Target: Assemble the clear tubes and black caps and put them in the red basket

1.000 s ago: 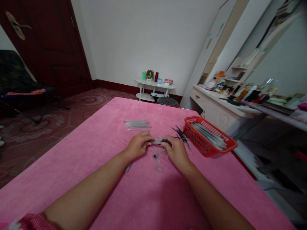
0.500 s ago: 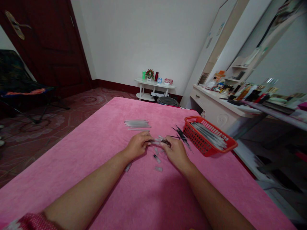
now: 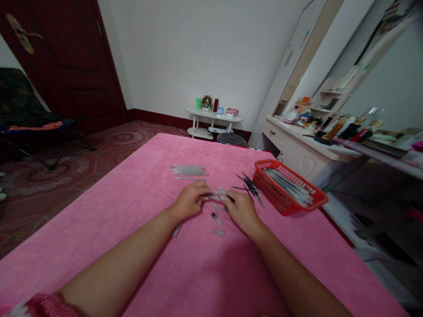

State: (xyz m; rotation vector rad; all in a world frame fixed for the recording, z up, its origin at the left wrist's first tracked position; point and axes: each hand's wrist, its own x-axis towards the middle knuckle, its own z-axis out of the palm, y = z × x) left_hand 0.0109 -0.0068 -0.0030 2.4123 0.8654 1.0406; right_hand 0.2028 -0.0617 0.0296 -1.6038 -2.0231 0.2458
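Observation:
My left hand (image 3: 192, 200) is closed, thumb and fingers pinching the near end of a slim translucent pen (image 3: 214, 197). At its other end, the fingertips of my right hand (image 3: 243, 209) are pressed together around it, and the fingers hide most of that part. Small clear pen caps lie scattered below, one with a dark end (image 3: 216, 218) and another clear cap (image 3: 218, 232) nearer me. Beside my left wrist rests another clear piece (image 3: 176, 230). Beyond my left hand is a row of clear pen barrels (image 3: 189, 170). Thin black pen refills (image 3: 251, 185) lie in a loose pile past my right hand.
A red plastic basket (image 3: 280, 199) filled with grey-white pen barrels stands at the right of the pink-covered table (image 3: 125, 202). Farther right is a dressing table (image 3: 297, 145) crowded with bottles. A small white stand (image 3: 194, 111) is against the wall.
My right fingers have shifted slightly, and the dark piece seen at their tips earlier is now mostly hidden. My left hand has barely moved.

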